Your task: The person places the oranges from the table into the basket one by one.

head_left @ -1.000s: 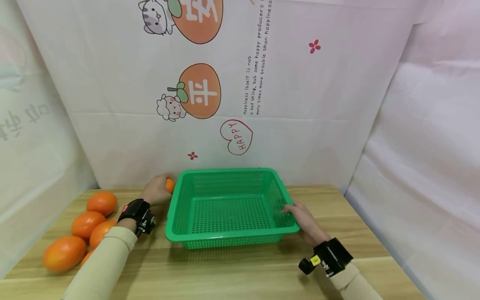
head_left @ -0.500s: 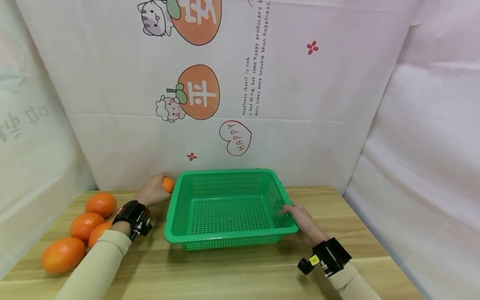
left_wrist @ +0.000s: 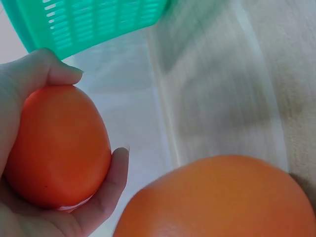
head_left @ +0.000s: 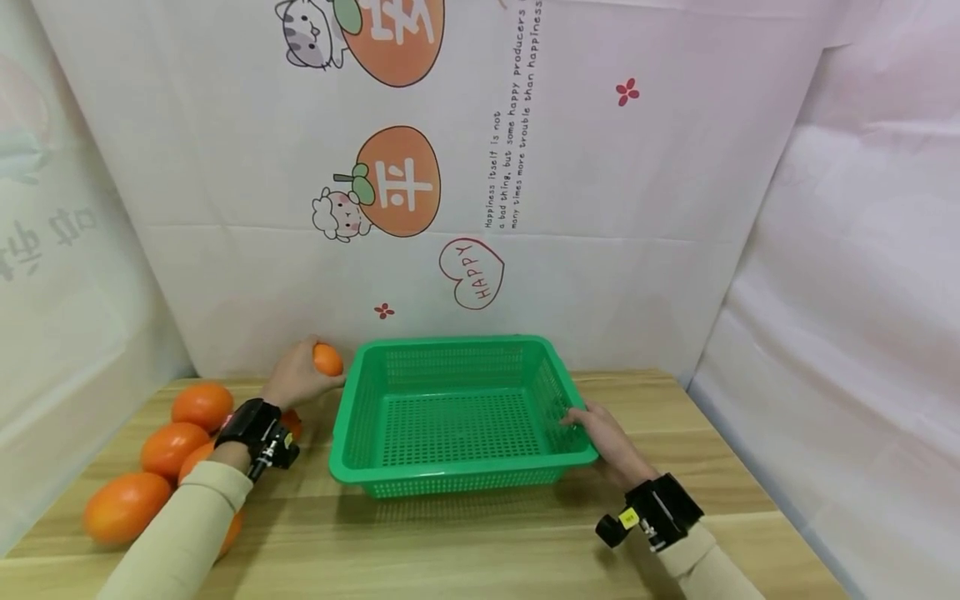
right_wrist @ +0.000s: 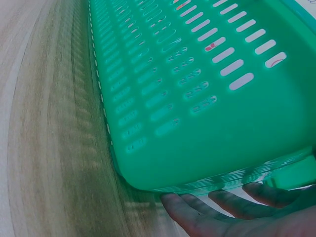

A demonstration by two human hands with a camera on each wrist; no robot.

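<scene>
The left hand (head_left: pixel 298 377) curls its fingers around an orange fruit (head_left: pixel 327 360). Over here, the right hand (head_left: pixel 611 442) pinches the green basket (head_left: pixel 465 469) by its side.

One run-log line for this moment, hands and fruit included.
left hand: holds orange fruit outside green basket; right hand: grips basket's right side; other fruit: on table, left of basket

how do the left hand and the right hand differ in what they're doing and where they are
The left hand grips an orange fruit; the right hand holds the green basket by its rim.
The left hand is beside the basket's left side, toward the far end; the right hand is at its right side, toward the near end.
Both have a black device at the wrist.
</scene>
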